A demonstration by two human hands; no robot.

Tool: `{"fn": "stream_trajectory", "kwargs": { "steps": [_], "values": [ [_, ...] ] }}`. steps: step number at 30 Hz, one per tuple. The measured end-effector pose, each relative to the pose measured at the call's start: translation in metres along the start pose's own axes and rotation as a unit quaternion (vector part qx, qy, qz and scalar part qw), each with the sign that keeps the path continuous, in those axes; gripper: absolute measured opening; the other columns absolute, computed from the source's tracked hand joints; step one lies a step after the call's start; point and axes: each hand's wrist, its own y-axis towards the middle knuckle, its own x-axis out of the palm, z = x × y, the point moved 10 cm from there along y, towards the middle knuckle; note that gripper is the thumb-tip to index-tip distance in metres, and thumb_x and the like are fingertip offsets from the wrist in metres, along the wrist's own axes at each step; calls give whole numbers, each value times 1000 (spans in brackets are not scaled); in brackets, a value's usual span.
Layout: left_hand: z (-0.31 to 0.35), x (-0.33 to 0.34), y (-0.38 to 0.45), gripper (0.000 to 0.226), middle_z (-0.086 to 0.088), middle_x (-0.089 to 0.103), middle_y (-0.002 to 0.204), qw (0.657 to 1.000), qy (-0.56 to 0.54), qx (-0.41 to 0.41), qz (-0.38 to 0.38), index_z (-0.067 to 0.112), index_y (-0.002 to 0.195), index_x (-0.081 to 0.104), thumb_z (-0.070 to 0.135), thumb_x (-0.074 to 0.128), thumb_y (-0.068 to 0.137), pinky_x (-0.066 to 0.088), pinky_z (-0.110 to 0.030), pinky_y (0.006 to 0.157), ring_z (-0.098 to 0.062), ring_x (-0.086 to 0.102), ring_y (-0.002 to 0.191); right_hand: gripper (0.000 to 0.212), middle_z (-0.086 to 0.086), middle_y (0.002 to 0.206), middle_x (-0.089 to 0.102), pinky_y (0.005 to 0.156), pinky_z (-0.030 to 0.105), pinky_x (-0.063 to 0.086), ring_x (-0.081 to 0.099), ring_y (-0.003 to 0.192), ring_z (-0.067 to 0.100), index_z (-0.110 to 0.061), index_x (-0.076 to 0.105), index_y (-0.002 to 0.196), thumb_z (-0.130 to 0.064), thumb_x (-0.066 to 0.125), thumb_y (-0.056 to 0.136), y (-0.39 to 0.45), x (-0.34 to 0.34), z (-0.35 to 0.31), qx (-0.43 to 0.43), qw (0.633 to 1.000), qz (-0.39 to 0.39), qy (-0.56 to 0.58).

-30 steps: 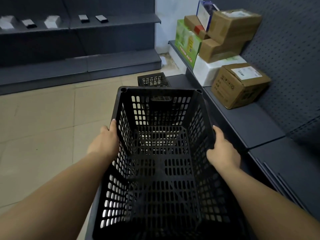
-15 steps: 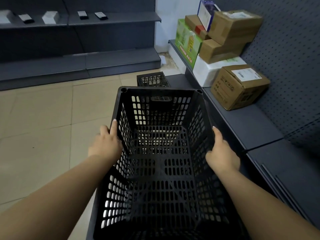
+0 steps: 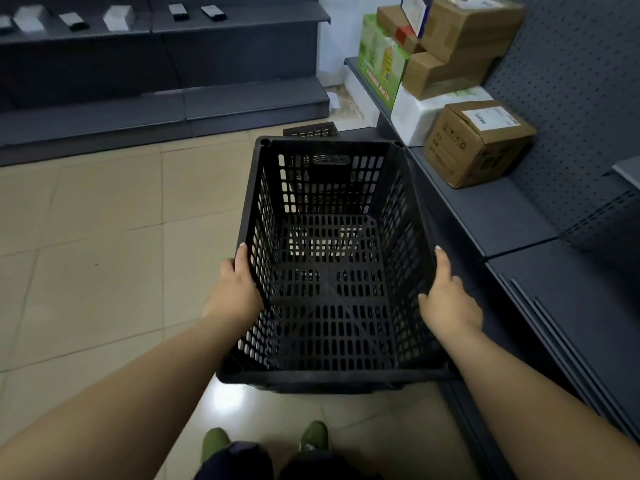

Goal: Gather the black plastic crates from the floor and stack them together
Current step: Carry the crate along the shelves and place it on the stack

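Observation:
A black perforated plastic crate (image 3: 332,299) hangs in front of me above the tiled floor, open side up and empty. My left hand (image 3: 235,289) grips its left rim and my right hand (image 3: 448,299) grips its right rim. Beyond its far edge a second black crate (image 3: 311,130) stands on the floor beside the right-hand shelf; only its top rim shows, the rest is hidden by the held crate.
A low grey shelf (image 3: 491,216) runs along the right with cardboard boxes (image 3: 478,143) and a green carton (image 3: 379,60). A dark shelving unit (image 3: 166,109) closes off the back. My green shoes (image 3: 313,436) stand on the beige tile floor (image 3: 97,237).
The held crate has moved away from me and lower, so its near rim and my shoes now show. The far crate is more hidden behind it.

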Motion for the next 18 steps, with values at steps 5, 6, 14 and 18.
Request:
{"fn": "stream_trajectory", "kwargs": {
  "steps": [5,6,14,18],
  "values": [
    [-3,3,-6,81,-16,31,141,1000,5,-2,11,21,153,-4,-3,37,88,45,-47,85,-39,55,98,85,12,113,54,56,32,38,49,69,21,-35,-13,151,-16,50,97,-2,5,1,-14,1000,17,-15],
    [-5,4,-5,82,-16,30,141,1000,10,-2,13,22,153,-5,-4,37,88,46,-47,83,-39,56,93,88,11,112,54,54,31,38,49,69,21,-35,-14,151,-13,51,95,0,5,0,-16,999,19,-22],
    [9,1,17,85,-15,29,143,998,54,-9,26,23,153,-6,-2,41,86,44,-43,72,-39,57,85,92,12,117,52,42,28,25,40,59,16,-33,-14,151,-12,54,94,32,-1,-11,-29,998,27,-52],
    [18,3,32,86,-15,28,144,998,45,-18,35,23,153,-6,-1,43,86,48,-46,75,-41,58,86,90,13,120,52,43,29,25,40,60,17,-33,-13,151,-13,53,94,56,-9,-16,-36,997,32,-63]
  ]
}}
